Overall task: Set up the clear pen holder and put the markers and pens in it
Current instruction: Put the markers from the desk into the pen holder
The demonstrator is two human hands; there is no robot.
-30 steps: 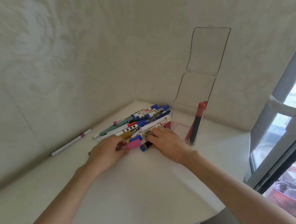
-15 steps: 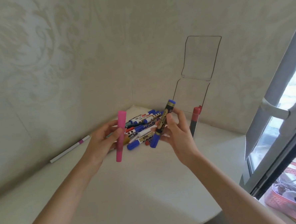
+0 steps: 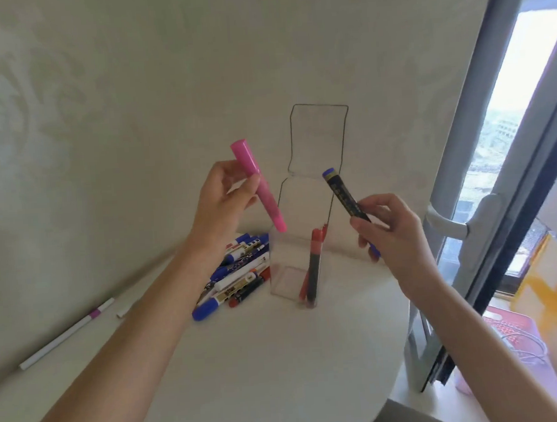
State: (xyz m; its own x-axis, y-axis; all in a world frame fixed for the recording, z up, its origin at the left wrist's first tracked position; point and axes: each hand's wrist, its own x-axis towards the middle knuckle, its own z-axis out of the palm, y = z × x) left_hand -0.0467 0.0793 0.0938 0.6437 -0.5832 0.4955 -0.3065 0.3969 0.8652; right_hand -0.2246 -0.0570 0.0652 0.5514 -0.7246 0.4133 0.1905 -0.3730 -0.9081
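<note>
Gripping a pink marker point(image 3: 258, 186), left hand point(image 3: 219, 201) hangs near the clear pen holder point(image 3: 280, 269); right hand point(image 3: 399, 236) pinches a dark marker point(image 3: 343, 193). Marker pile point(image 3: 239, 278) lies just beside the holder.

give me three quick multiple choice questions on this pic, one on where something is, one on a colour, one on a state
1. Where is the pile of markers?
A) left of the clear pen holder
B) inside it
C) right of it

2. What colour is the marker in the left hand?
A) green
B) pink
C) yellow

3. How is the holder's lid?
A) shut
B) taken off
C) open, standing up

Answers: 1 A, the pile lies beside the holder's left wall; 2 B, its whole body is pink; 3 C, the lid rises above the holder's back edge.
</note>
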